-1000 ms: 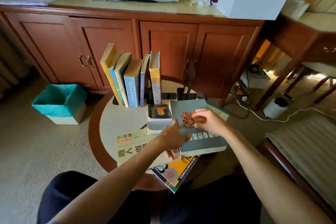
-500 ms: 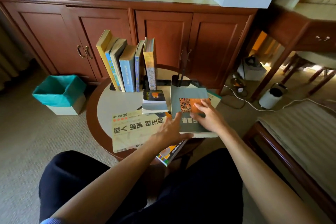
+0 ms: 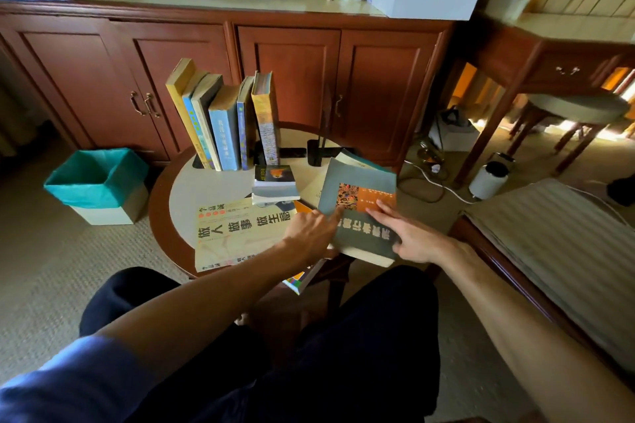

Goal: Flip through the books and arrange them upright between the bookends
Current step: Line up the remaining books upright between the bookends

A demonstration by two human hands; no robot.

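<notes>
I hold a grey-green book (image 3: 366, 194) with an orange cover patch, closed and slightly tilted, over the near right part of the round table (image 3: 206, 189). My left hand (image 3: 311, 233) grips its left edge. My right hand (image 3: 409, 237) lies on the cover with fingers spread, holding the near right corner. Several books (image 3: 223, 120) stand upright and lean left at the back of the table. The black bookend (image 3: 318, 149) to their right stands apart from them, with a gap between.
A large cream book (image 3: 237, 233) lies flat near the front; a colourful book (image 3: 302, 280) pokes out below it. A small stack of books (image 3: 275, 182) lies mid-table. A teal-lined bin (image 3: 96, 178) is on the left, a wooden cabinet (image 3: 288, 79) behind, a striped cushion (image 3: 556, 251) on the right.
The grey-green book has turned from crosswise to lengthwise and come nearer to me. My right hand slid from the orange patch down to the near right corner.
</notes>
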